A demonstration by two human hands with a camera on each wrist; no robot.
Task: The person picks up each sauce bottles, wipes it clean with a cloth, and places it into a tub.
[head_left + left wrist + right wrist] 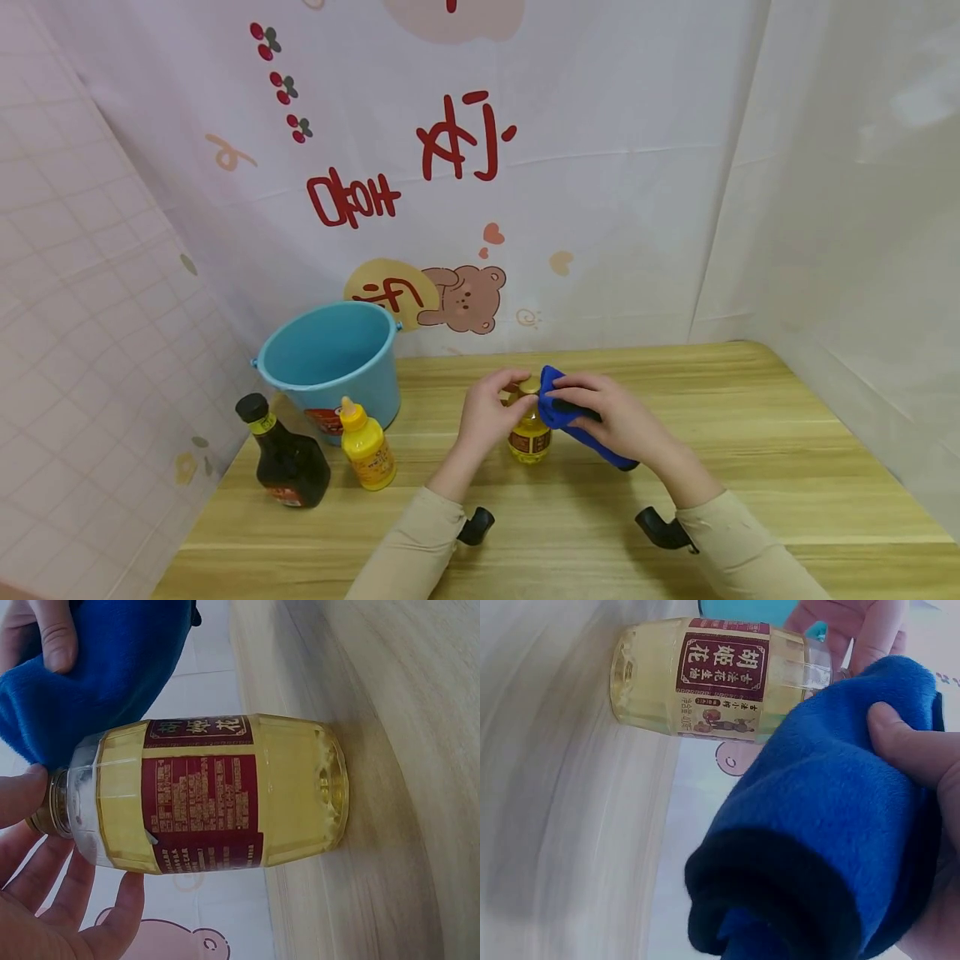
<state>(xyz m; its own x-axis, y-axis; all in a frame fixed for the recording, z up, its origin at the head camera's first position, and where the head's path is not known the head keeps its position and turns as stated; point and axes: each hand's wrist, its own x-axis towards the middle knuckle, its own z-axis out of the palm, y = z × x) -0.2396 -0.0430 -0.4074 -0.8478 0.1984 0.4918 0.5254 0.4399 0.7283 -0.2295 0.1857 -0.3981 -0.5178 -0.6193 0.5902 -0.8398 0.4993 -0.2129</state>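
Observation:
A clear bottle of yellow cooking oil (pixel 529 444) with a dark red label stands upright on the table. My left hand (pixel 482 414) holds it at the top, with the thumb and fingers about the gold cap and neck (pixel 54 802). In my right hand (pixel 624 419) is a folded blue cloth (pixel 817 772) with a black edge, gripped between thumb and fingers. One end of the cloth is against the bottle's neck; the rest hangs toward the right. Part of the cap is hidden by the left fingers and the cloth.
At the left stand a dark sauce bottle (pixel 291 467) with a black cap and a yellow squeeze bottle (pixel 370 454). Behind them is a light blue bucket (pixel 378 387). A printed white curtain (pixel 615 233) hangs along the wooden table's (pixel 750 450) back edge.

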